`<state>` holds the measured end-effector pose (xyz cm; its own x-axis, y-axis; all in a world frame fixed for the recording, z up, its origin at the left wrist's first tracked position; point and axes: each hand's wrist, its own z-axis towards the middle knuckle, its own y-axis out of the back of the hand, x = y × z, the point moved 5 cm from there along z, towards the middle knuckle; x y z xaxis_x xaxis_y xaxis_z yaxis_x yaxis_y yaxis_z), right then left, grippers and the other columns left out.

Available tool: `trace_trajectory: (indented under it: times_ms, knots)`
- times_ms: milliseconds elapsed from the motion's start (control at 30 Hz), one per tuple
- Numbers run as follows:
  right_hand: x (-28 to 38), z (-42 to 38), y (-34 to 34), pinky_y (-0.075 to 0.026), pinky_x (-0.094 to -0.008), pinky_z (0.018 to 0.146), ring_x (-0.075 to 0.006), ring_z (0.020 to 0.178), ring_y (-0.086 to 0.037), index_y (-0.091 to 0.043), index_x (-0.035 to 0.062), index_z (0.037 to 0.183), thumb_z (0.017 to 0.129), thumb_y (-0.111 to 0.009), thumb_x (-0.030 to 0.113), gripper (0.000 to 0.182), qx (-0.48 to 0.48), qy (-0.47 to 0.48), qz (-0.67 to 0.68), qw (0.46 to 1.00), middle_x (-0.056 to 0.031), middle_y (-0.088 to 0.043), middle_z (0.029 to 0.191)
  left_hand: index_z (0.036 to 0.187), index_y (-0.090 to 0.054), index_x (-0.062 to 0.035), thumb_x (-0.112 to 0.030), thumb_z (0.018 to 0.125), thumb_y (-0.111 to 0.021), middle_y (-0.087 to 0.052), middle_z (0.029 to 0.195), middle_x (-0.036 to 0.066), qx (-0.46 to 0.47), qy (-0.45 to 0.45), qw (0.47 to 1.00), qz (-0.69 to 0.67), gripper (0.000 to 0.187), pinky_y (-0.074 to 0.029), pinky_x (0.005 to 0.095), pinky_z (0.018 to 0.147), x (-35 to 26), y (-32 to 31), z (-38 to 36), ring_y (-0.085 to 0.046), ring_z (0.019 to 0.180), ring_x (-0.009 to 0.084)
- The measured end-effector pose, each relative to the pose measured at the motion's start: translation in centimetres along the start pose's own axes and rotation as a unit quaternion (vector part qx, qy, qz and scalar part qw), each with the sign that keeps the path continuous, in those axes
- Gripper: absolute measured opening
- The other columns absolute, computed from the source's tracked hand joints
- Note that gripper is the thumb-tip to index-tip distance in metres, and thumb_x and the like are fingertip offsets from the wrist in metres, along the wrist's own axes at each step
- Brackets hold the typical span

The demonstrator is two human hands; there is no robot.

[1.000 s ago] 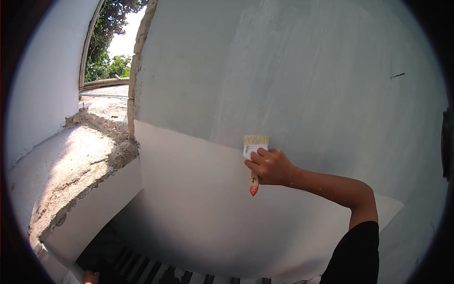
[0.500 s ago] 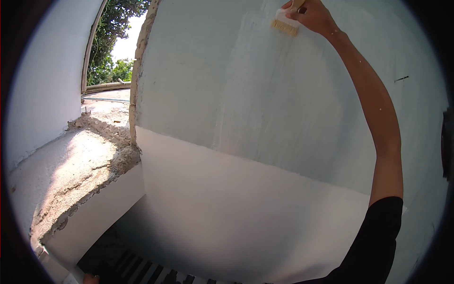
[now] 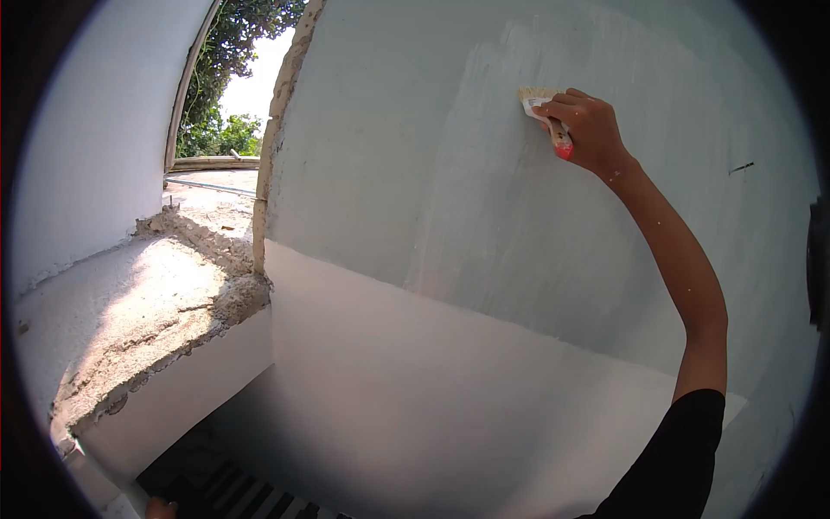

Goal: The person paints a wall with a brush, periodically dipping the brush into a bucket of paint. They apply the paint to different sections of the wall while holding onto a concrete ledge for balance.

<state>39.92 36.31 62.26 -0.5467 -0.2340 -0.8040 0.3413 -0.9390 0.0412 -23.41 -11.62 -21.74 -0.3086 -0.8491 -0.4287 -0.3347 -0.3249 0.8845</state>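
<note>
My right hand [image 3: 588, 128] is closed round the handle of a wide paintbrush [image 3: 538, 105], high on the grey-green wall [image 3: 363, 173]. The bristles are pale yellow and point up and left against the wall; the handle end is red. Streaks of thin whitish paint run down the wall around the brush. At the bottom left edge, only a small part of my left hand [image 3: 161, 509] shows, and what it holds, if anything, is hidden.
A pinkish-white band [image 3: 389, 363] covers the lower wall. To the left are a rough concrete ledge [image 3: 156, 294], a white wall [image 3: 95, 138] and an opening with trees [image 3: 226, 78] outside. Dark and light stripes [image 3: 251, 493] lie below. A small dark mark [image 3: 742, 167] is at right.
My right hand has moved lower in the view, and the brush has turned from bristles down to bristles up. The whole view has shifted a little, with the wall and opening further right and lower.
</note>
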Motion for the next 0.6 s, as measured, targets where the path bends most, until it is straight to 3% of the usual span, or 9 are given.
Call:
trace_trajectory:
  times_ms: [100, 167, 267, 367, 467, 567, 600]
  knots:
    - [-4.3, 4.5, 3.4, -0.057, -0.0321, 0.068, -0.0220, 0.074, -0.069, -0.080, 0.0139, 0.102, 0.081, -0.079, 0.012, 0.021, -0.049, -0.139, 0.065, 0.987, -0.0066, -0.077, 0.087, 0.078, -0.075, 0.0044, -0.036, 0.076, -0.072, -0.072, 0.073, 0.021, -0.025, -0.027, 0.999, 0.037, 0.040, -0.058, 0.0444, 0.075, 0.1, -0.3, 1.0, -0.075, 0.075, 0.0350]
    - [-8.3, 7.5, 3.6, -0.057, -0.0337, 0.073, -0.0236, 0.079, -0.071, -0.080, 0.0122, 0.100, 0.082, -0.077, 0.013, 0.019, -0.064, -0.179, -0.007, 0.982, -0.0075, -0.077, 0.091, 0.078, -0.075, 0.0044, -0.036, 0.077, -0.072, -0.072, 0.073, 0.021, -0.064, -0.065, 0.994, 0.059, 0.040, -0.058, 0.0440, 0.075, 1.1, -0.9, 2.1, -0.075, 0.075, 0.0344]
    - [-12.1, 9.6, 2.8, -0.056, -0.0414, 0.083, -0.0299, 0.090, -0.072, -0.080, 0.0076, 0.094, 0.085, -0.067, 0.015, 0.017, -0.004, -0.337, 0.029, 0.941, -0.0102, -0.078, 0.099, 0.141, -0.056, -0.0024, -0.057, 0.092, -0.060, -0.051, 0.147, 0.027, 0.196, -0.025, 0.975, 0.105, 0.073, -0.038, 0.0537, 0.113, -4.0, 2.5, -2.0, -0.044, 0.140, 0.0450]
    - [-9.2, 6.4, -0.7, -0.055, -0.0376, 0.075, -0.0234, 0.080, -0.068, -0.079, 0.0142, 0.092, 0.080, -0.068, 0.011, 0.016, -0.090, -0.080, -0.070, 0.990, -0.0028, -0.075, 0.084, 0.132, -0.062, 0.0035, -0.057, 0.092, -0.063, -0.055, 0.144, 0.026, 0.121, -0.018, 0.989, 0.079, 0.072, -0.041, 0.0424, 0.111, -5.2, 3.8, -3.4, -0.050, 0.136, 0.0397]
    - [-4.6, 3.7, 0.1, -0.055, -0.0387, 0.075, -0.0255, 0.081, -0.068, -0.079, 0.0132, 0.092, 0.080, -0.068, 0.012, 0.016, 0.046, -0.102, 0.053, 0.992, -0.0042, -0.075, 0.086, 0.079, -0.076, 0.0029, -0.035, 0.077, -0.071, -0.073, 0.074, 0.020, 0.024, -0.002, 1.000, -0.005, 0.038, -0.058, 0.0444, 0.078, -1.0, 0.5, 0.1, -0.075, 0.076, 0.0340]
    - [-5.1, 5.1, 2.3, -0.055, -0.0396, 0.076, -0.0265, 0.080, -0.068, -0.079, 0.0126, 0.092, 0.080, -0.067, 0.012, 0.016, 0.077, -0.112, 0.080, 0.988, -0.0047, -0.076, 0.088, 0.079, -0.076, 0.0025, -0.034, 0.078, -0.070, -0.073, 0.073, 0.020, 0.018, -0.012, 1.000, -0.009, 0.037, -0.057, 0.0445, 0.081, -0.3, -0.1, 0.8, -0.076, 0.077, 0.0328]
    - [-6.2, 6.5, 3.7, -0.055, -0.0398, 0.075, -0.0269, 0.079, -0.068, -0.078, 0.0122, 0.091, 0.080, -0.066, 0.011, 0.017, 0.022, -0.152, 0.103, 0.983, -0.0048, -0.076, 0.090, 0.078, -0.076, 0.0024, -0.033, 0.078, -0.070, -0.073, 0.072, 0.019, -0.002, -0.024, 1.000, 0.002, 0.036, -0.058, 0.0443, 0.081, -0.2, -0.2, 1.1, -0.076, 0.076, 0.0321]
